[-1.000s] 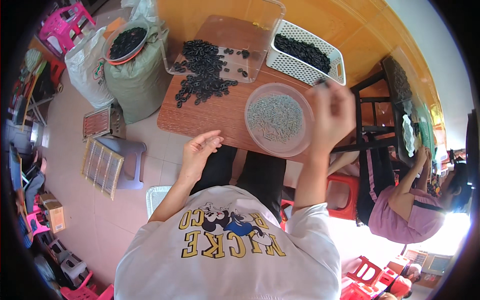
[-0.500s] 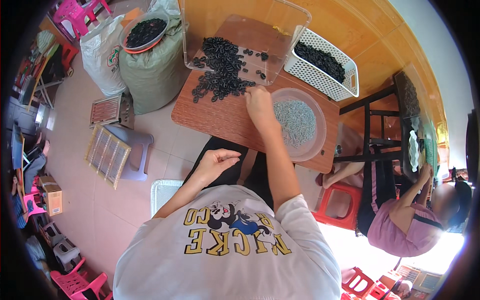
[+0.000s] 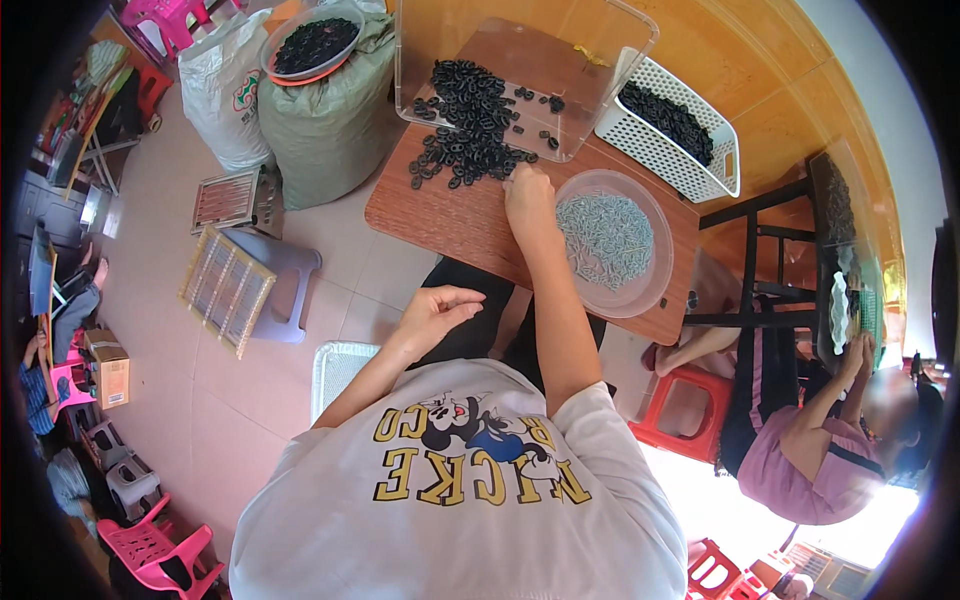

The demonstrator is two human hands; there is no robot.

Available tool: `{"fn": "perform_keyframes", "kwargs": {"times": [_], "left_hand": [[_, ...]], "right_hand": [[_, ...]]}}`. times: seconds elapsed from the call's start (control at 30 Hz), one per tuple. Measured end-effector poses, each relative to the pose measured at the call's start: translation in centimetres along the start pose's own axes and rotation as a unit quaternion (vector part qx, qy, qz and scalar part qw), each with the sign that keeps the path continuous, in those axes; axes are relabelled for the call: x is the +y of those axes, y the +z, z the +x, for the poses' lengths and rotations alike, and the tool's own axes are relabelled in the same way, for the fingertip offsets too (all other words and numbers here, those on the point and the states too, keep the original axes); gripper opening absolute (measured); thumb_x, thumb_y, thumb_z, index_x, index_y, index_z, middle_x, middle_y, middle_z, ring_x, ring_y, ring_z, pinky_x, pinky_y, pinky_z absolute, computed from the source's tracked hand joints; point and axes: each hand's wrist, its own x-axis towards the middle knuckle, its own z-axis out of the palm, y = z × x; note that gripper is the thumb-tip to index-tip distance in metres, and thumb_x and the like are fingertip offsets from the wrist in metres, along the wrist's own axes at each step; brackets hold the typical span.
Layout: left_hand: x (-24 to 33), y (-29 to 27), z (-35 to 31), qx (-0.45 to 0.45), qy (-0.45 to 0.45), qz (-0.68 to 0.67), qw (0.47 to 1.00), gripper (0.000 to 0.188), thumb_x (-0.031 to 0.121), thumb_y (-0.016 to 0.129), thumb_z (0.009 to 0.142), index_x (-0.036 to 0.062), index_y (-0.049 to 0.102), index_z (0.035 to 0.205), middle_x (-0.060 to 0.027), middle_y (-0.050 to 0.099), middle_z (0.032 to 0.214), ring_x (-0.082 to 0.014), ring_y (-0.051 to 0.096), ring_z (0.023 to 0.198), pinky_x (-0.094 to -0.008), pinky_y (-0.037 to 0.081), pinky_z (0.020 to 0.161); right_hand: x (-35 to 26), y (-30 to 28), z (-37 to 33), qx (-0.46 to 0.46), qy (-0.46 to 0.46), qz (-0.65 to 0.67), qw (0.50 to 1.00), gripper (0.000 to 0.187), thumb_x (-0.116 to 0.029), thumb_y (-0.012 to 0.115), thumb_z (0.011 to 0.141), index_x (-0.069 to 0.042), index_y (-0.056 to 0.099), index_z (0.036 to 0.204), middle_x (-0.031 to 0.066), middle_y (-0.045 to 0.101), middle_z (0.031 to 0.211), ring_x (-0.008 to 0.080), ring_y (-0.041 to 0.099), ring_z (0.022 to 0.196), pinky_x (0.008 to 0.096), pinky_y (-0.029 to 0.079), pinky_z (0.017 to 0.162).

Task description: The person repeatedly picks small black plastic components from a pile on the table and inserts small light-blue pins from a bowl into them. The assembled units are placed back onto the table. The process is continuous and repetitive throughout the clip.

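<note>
Black rings (image 3: pixel 468 105), right hand (image 3: pixel 528 195) lowered at their edge (left hand (image 3: pixel 435 314) half-curled)

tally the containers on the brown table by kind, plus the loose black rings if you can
Clear rectangular plastic bin: 1
White perforated plastic basket: 1
Round translucent plastic bowl: 1
Total: 3 containers
Small black oval rings: too heaped to count

A white sack (image 3: pixel 215 115) stands just beside a green sack (image 3: pixel 320 150) on the tiled floor (image 3: pixel 240 420). Nearer, a bamboo-edged rack (image 3: pixel 228 290) leans against a bluish-grey stool (image 3: pixel 292 285). Farther left are a cardboard box (image 3: pixel 110 375) and a pink chair (image 3: pixel 150 547); at right, a person in a pink top (image 3: pixel 795 460) is near a red stool (image 3: pixel 655 402).
</note>
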Motion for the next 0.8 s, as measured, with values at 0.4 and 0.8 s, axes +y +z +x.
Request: {"fn": "perform_keyframes", "kwargs": {"times": [0.4, 0.8], "left_hand": [[1.8, 1.6, 2.3, 0.016, 0.006, -0.016, 1.000, 0.022, 0.012, 0.059, 0.089, -0.0006, 0.064, 0.105, -0.0065, 0.066, 0.088, -0.0092, 0.059, 0.076, -0.0220, 0.047, 0.070], [4.0, 7.2, 3.7, -0.107, -0.121, -0.227, 0.961, 0.026, 0.023, 0.052, 0.094, -0.0014, 0.062, 0.094, -0.0065, 0.063, 0.079, -0.0125, 0.061, 0.068, -0.0224, 0.050, 0.060]], "right_hand": [[0.2, -5.7, -13.9, -0.137, 0.185, 0.618, 0.752, 0.016, -0.012, 0.063, 0.085, 0.003, 0.065, 0.089, 0.0016, 0.060, 0.070, 0.0053, 0.049, 0.056, 0.0194, 0.039, 0.051], [2.8, -9.3, -16.9, 0.105, 0.050, 0.479, 0.870, 0.015, -0.002, 0.063, 0.081, -0.003, 0.068, 0.095, 0.0091, 0.063, 0.104, 0.0145, 0.060, 0.092, 0.0251, 0.047, 0.076]]}}
